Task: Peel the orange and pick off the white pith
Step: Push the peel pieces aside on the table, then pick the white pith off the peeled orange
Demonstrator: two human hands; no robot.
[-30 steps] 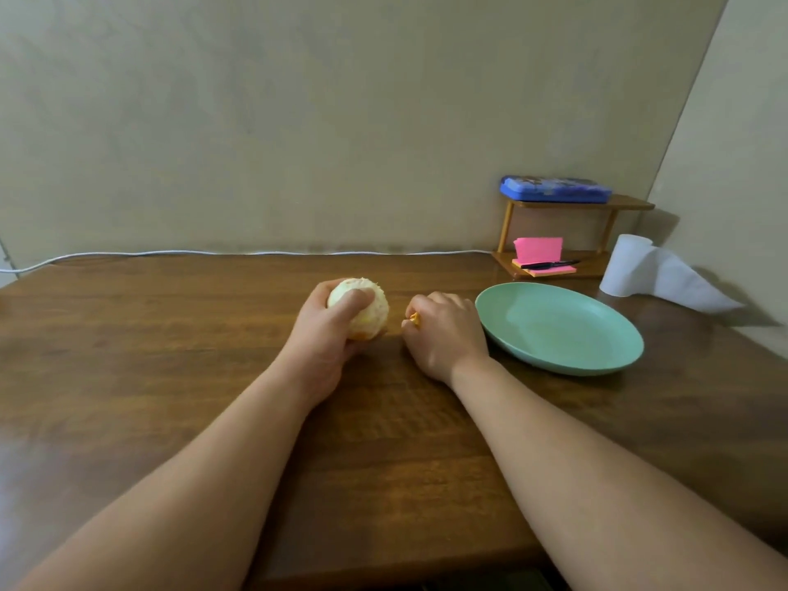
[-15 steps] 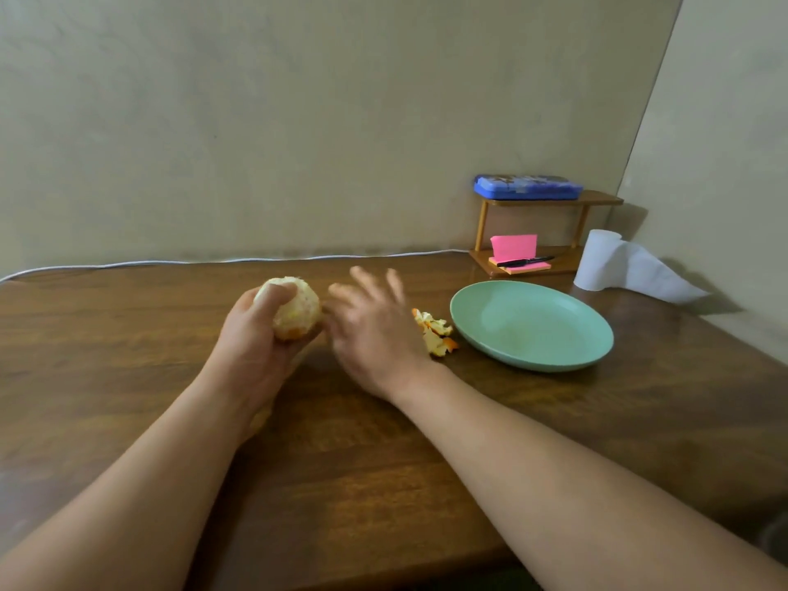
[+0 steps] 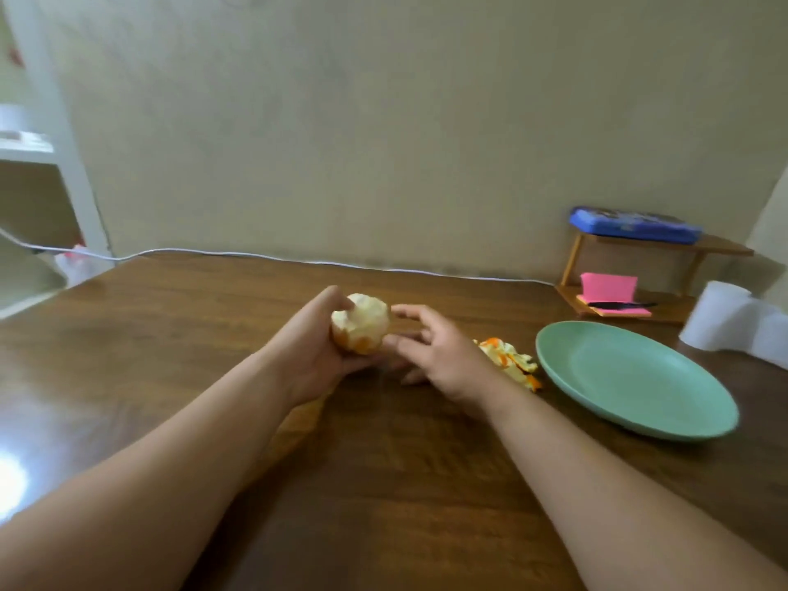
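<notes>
The orange (image 3: 362,324) is mostly peeled, pale with white pith and a patch of orange skin low down. My left hand (image 3: 313,349) grips it from the left and below, just above the wooden table (image 3: 383,484). My right hand (image 3: 435,351) is right beside the fruit, fingers spread and relaxed, fingertips close to its right side and holding nothing. A small heap of torn peel (image 3: 509,362) lies on the table just right of my right hand.
A green plate (image 3: 682,415) sits right of the peel. Behind it stand a small wooden shelf (image 3: 659,249) with a blue case and pink sticky notes, and a paper roll (image 3: 720,322). A white cable (image 3: 256,255) runs along the wall.
My right hand dropped the peel on the table beside the plate, opened, and came back to the orange. The camera has swung to the left.
</notes>
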